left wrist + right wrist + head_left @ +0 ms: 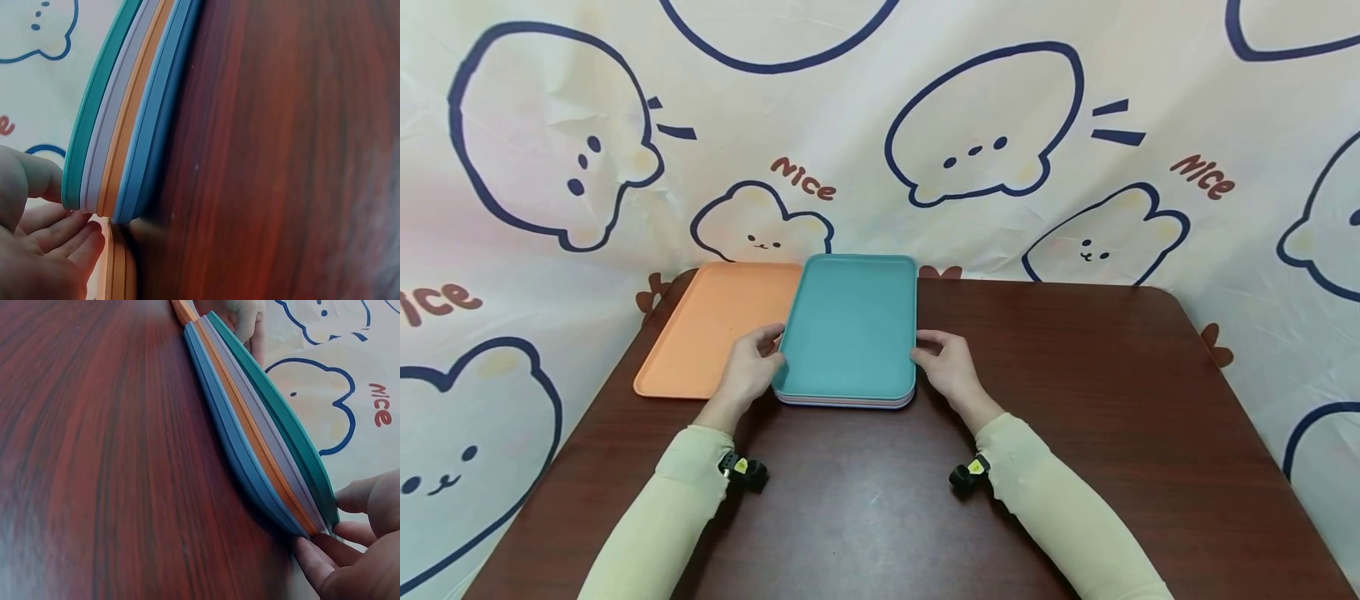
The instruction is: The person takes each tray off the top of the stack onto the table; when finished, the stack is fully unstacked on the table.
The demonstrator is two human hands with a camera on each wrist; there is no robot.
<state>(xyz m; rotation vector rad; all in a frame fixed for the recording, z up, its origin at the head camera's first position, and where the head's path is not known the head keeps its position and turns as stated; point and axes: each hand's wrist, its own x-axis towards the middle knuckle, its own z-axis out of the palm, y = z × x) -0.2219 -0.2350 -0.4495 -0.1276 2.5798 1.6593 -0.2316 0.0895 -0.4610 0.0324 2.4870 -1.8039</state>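
A teal tray [853, 325] tops a stack of trays on the brown table. Below it come a lilac tray [275, 434], an orange tray [250, 437] and a blue tray [237, 444]. At the left side of the stack, my left hand [752, 364] holds the teal tray's edge, thumb at its rim and fingers lower by the side. On the opposite side, my right hand [949, 364] pinches the teal tray's edge, with the lower fingers against the trays beneath. Another orange tray [700, 333] lies left of the stack, behind my left hand.
The dark wooden table [1075, 400] extends to the right and toward the front. A cloth backdrop [865, 125] with bear drawings hangs right behind the table and along both sides. Each forearm carries a small black wrist camera [752, 475].
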